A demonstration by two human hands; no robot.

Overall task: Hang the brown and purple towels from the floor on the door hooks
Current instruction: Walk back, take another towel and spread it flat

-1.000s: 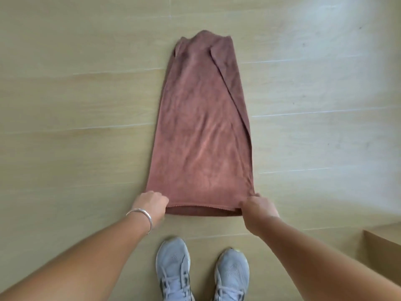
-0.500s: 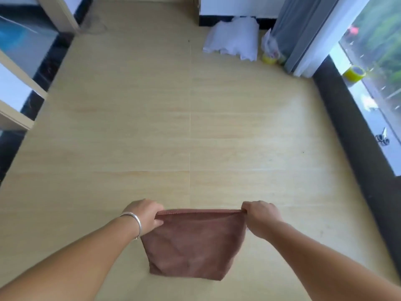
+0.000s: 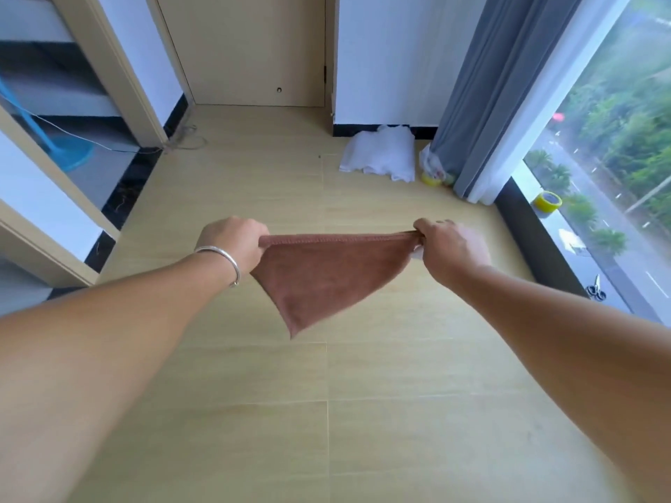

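At centre frame, the left hand (image 3: 232, 241) and right hand (image 3: 448, 248) are each pinching a top corner of the brown towel (image 3: 319, 277), stretching its hem taut, presumably for hooking. It is hanging above the floor (image 3: 326, 412).

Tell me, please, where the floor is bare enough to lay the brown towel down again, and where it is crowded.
Bare: the wooden floor under the brown towel, up to the door. Crowded: the corner by the grey curtain, with the white cloth pile and yellow tape.
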